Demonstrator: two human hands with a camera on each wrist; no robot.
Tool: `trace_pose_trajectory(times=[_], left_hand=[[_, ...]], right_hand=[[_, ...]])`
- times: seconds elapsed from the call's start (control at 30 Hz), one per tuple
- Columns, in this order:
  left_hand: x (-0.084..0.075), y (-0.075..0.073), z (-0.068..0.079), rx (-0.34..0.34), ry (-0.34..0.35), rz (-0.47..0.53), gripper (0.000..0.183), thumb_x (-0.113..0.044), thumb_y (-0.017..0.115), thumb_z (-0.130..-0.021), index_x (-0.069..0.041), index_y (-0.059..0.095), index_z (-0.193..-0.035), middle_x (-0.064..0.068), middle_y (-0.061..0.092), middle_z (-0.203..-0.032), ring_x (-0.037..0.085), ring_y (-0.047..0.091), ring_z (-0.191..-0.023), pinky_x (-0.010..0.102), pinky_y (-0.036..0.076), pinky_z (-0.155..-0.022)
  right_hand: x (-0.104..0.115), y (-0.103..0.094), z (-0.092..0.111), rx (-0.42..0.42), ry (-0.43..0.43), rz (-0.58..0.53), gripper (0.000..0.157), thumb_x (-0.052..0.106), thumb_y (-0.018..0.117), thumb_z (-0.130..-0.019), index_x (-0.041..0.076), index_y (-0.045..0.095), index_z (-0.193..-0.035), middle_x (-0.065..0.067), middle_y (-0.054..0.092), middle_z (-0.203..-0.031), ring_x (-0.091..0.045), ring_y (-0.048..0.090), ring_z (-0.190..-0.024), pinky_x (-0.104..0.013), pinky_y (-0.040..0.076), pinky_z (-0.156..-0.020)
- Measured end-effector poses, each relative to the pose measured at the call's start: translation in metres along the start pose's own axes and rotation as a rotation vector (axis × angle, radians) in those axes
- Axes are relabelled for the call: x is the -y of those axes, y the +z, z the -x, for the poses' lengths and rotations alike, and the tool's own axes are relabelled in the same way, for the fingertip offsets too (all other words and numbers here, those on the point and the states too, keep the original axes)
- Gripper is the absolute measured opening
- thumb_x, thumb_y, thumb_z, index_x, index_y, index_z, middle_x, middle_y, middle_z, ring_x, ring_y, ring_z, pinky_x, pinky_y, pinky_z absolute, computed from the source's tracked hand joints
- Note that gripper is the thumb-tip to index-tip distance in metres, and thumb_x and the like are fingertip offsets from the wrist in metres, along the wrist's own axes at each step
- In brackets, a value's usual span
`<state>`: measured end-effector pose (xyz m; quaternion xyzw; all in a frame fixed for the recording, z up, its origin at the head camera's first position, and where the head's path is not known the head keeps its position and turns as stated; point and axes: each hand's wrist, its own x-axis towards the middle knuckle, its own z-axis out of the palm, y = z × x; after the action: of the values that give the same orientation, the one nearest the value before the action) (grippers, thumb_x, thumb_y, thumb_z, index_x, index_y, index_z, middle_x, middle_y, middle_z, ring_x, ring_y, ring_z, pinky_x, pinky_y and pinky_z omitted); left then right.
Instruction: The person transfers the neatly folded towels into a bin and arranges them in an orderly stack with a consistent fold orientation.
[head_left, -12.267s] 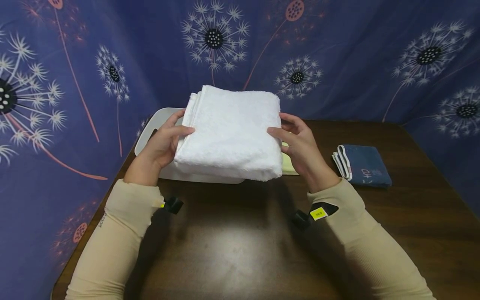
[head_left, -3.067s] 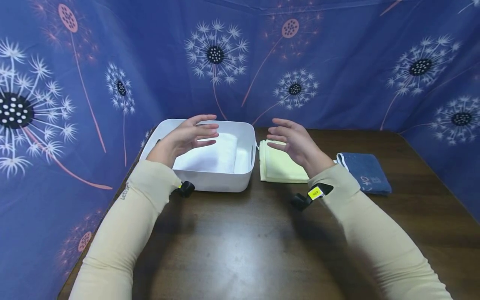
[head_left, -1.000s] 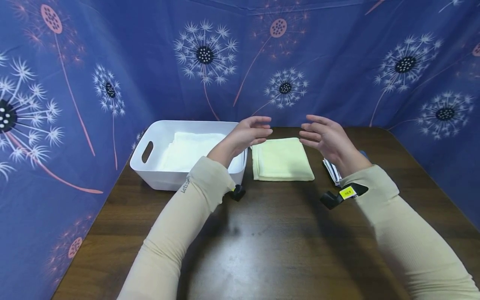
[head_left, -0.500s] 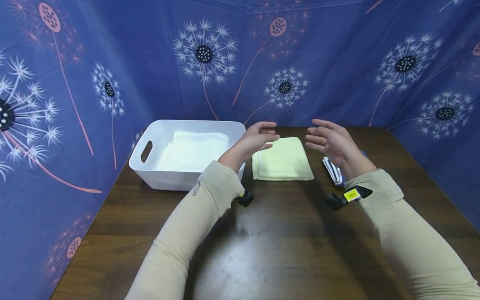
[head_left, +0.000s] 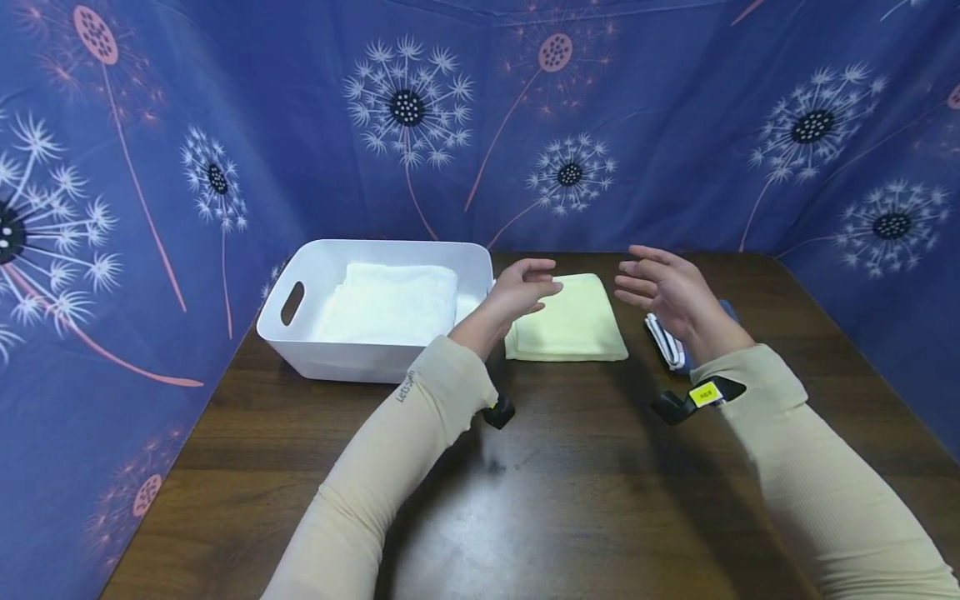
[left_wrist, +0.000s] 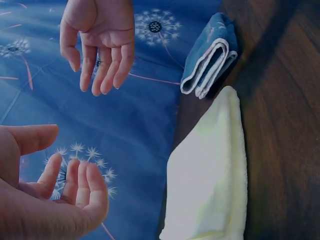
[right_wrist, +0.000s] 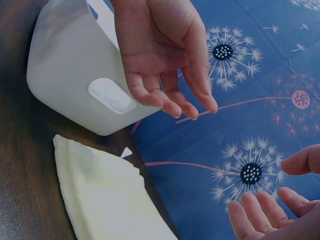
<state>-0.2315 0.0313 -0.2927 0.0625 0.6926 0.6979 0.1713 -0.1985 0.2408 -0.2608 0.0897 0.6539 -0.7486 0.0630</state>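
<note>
A folded pale yellow towel point(head_left: 573, 321) lies on the table, right of the white bin. Above its left side hovers my left hand point(head_left: 516, 296), fingers loosely bent and holding nothing. My right hand point(head_left: 671, 292) is raised past the towel's right side, palm facing the left hand, also holding nothing. In the left wrist view both hands stand apart from the yellow towel point(left_wrist: 207, 170). Inside the white plastic bin point(head_left: 345, 362) rests a folded white towel point(head_left: 393, 300). A folded blue towel point(head_left: 678, 354) with white edging is partly hidden behind my right hand.
The dark wooden table point(head_left: 570, 500) extends toward me and to both sides. A blue curtain point(head_left: 637, 108) with dandelion prints hangs behind and to the left. The bin's side handle hole shows in the right wrist view, close to the yellow towel point(right_wrist: 110, 190).
Earlier both hands held the white towel; it now lies in the bin. The hands moved right from the bin to the yellow towel, and in the last second sank slightly.
</note>
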Motion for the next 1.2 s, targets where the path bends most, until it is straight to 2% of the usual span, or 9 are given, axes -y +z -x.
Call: trace_pose_trajectory(times=[0.17,0.27,0.43,0.6,0.7,0.87,1.0,1.1,1.2], left_hand=[[0.008,0.003,-0.002,-0.041,0.015,0.002,0.040,-0.006,0.063,-0.088,-0.008,0.054,-0.127,0.009,0.055,-0.115,0.022,0.054,-0.109,0.037,0.045,-0.091],[0.014,0.006,-0.003,-0.063,0.021,0.000,0.040,-0.007,0.062,-0.088,-0.007,0.054,-0.127,0.011,0.054,-0.117,0.022,0.054,-0.109,0.037,0.046,-0.090],[0.023,0.010,-0.005,-0.125,0.033,-0.032,0.037,-0.009,0.063,-0.087,-0.008,0.057,-0.124,0.013,0.054,-0.120,0.022,0.054,-0.108,0.035,0.045,-0.089],[0.028,0.010,-0.005,-0.168,0.030,-0.050,0.036,-0.011,0.063,-0.088,-0.010,0.057,-0.124,0.013,0.054,-0.121,0.023,0.052,-0.109,0.034,0.043,-0.089],[0.032,0.010,-0.005,-0.189,0.038,-0.043,0.036,-0.011,0.062,-0.088,-0.009,0.057,-0.124,0.016,0.053,-0.123,0.025,0.051,-0.110,0.036,0.042,-0.089],[0.041,0.013,-0.006,-0.246,0.063,-0.081,0.034,-0.010,0.063,-0.088,-0.008,0.059,-0.121,0.012,0.056,-0.115,0.024,0.052,-0.108,0.033,0.044,-0.084],[0.047,0.014,-0.007,-0.287,0.076,-0.094,0.032,-0.010,0.063,-0.087,-0.008,0.061,-0.118,0.010,0.058,-0.111,0.024,0.053,-0.107,0.031,0.045,-0.081],[0.052,0.015,-0.006,-0.295,0.070,-0.078,0.031,-0.008,0.063,-0.086,-0.006,0.061,-0.117,0.013,0.059,-0.111,0.024,0.055,-0.105,0.029,0.045,-0.079],[0.058,0.015,-0.007,-0.294,0.065,-0.065,0.031,-0.007,0.063,-0.086,-0.005,0.061,-0.117,0.017,0.059,-0.113,0.025,0.057,-0.101,0.028,0.045,-0.078]], right_hand=[[-0.006,-0.005,-0.002,0.008,0.009,0.002,0.058,0.012,0.048,-0.097,0.009,0.021,-0.148,-0.015,0.035,-0.136,-0.011,0.060,-0.090,-0.037,0.038,-0.098],[-0.009,-0.006,-0.003,0.005,0.014,-0.001,0.058,0.012,0.048,-0.097,0.009,0.021,-0.148,-0.012,0.040,-0.129,-0.010,0.061,-0.088,-0.037,0.039,-0.097],[-0.013,-0.007,-0.005,-0.010,0.020,-0.021,0.058,0.012,0.049,-0.097,0.009,0.022,-0.148,-0.014,0.038,-0.133,-0.010,0.062,-0.086,-0.037,0.038,-0.098],[-0.017,-0.010,-0.007,-0.012,0.024,-0.051,0.059,0.009,0.050,-0.095,0.007,0.022,-0.148,-0.012,0.041,-0.126,-0.011,0.062,-0.085,-0.032,0.045,-0.091],[-0.020,-0.012,-0.007,-0.018,0.022,-0.028,0.058,0.009,0.048,-0.096,0.007,0.021,-0.148,-0.010,0.042,-0.124,-0.011,0.062,-0.084,-0.031,0.048,-0.088],[-0.024,-0.016,-0.009,-0.026,0.022,-0.030,0.057,0.010,0.047,-0.097,0.006,0.021,-0.147,-0.011,0.042,-0.123,-0.010,0.062,-0.083,-0.028,0.050,-0.082],[-0.029,-0.017,-0.012,-0.044,0.028,0.002,0.057,0.012,0.048,-0.096,0.006,0.023,-0.147,-0.015,0.040,-0.129,-0.010,0.062,-0.085,-0.031,0.047,-0.088],[-0.032,-0.017,-0.014,-0.060,0.040,0.032,0.056,0.012,0.048,-0.097,0.007,0.024,-0.147,-0.018,0.034,-0.138,-0.010,0.061,-0.086,-0.035,0.041,-0.095],[-0.034,-0.018,-0.015,-0.072,0.044,0.046,0.055,0.012,0.047,-0.097,0.006,0.024,-0.147,-0.018,0.033,-0.139,-0.009,0.062,-0.084,-0.037,0.038,-0.096]])
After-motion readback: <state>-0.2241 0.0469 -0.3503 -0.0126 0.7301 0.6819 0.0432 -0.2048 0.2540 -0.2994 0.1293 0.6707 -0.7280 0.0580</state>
